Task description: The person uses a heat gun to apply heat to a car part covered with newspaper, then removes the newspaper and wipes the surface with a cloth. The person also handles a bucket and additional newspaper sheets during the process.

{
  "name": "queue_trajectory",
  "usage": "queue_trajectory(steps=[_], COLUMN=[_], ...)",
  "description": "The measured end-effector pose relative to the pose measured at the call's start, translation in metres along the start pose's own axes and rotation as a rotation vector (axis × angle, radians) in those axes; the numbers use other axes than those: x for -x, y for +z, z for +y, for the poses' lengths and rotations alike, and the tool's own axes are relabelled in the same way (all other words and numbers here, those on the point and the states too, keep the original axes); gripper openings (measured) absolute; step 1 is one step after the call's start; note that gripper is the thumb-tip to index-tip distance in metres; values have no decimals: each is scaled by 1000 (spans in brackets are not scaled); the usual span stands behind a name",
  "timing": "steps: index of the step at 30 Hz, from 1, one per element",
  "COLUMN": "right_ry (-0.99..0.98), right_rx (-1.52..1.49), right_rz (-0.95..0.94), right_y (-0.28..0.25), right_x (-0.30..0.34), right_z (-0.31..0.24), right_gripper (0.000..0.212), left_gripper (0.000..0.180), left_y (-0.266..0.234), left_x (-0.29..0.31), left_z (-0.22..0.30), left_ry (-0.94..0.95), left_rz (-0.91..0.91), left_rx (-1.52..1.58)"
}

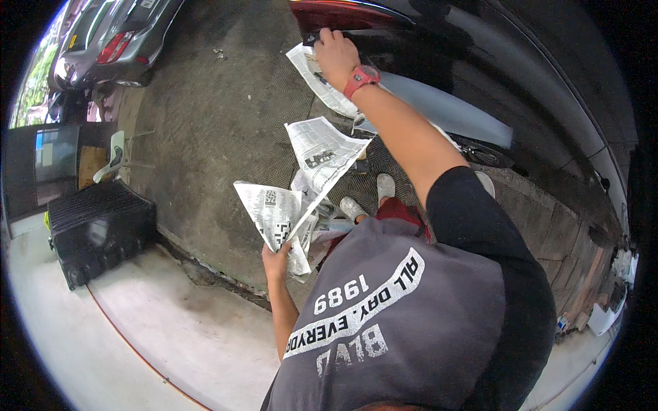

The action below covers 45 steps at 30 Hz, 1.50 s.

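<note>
My left hand (275, 260) is closed on the lower end of a creased newspaper sheet (271, 209), below my chest. More newspaper (325, 151) stretches away from it toward the car, folded and standing up in places. My right arm reaches far forward, with a red watch on the wrist. At the corner of a dark car (452, 41), just below its red tail light (343, 8), the fingers of my right hand (336, 58) are bent and pressed together. Newspaper (321, 81) hangs beneath that hand. What the right fingertips pinch is hidden.
A pale grey panel (445, 109) lies along the dark car's lower side. Farther left stand a silver car (127, 38), a white chair (113, 156) and a black ribbed box (99, 222). My shoes (386, 186) rest on the rough grey floor (205, 130). An orange line (130, 342) crosses the white floor.
</note>
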State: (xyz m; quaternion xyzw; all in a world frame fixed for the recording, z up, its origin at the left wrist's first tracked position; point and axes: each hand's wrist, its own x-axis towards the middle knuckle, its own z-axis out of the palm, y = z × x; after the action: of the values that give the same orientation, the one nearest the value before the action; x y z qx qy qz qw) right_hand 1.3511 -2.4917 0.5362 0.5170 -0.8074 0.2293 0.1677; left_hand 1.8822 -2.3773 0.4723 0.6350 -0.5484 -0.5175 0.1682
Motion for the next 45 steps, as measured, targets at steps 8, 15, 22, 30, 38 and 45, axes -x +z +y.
queue_trajectory(steps=[8, 15, 22, 30, 38, 45], right_ry=[55, 363, 892, 1091, 1572, 652], right_rx=[-324, -382, -273, -232, -679, -916], right_rz=[-73, -335, -521, -572, -464, -816], right_y=[-1, -44, -101, -104, -107, -135], right_x=[154, 331, 437, 562, 637, 389], right_z=[-27, -48, -21, -39, -83, -156], right_gripper=[16, 16, 19, 23, 50, 43], left_gripper=[45, 49, 51, 82, 125, 115], left_y=[-16, -24, 9, 73, 104, 92], left_x=[23, 20, 28, 26, 49, 61], left_z=[59, 114, 138, 98, 108, 103], left_ry=[312, 615, 793, 900, 745, 748], left_rz=[6, -200, -460, -753, -1037, -964], left_rx=[-647, -860, -1018, -932, -1122, -1121])
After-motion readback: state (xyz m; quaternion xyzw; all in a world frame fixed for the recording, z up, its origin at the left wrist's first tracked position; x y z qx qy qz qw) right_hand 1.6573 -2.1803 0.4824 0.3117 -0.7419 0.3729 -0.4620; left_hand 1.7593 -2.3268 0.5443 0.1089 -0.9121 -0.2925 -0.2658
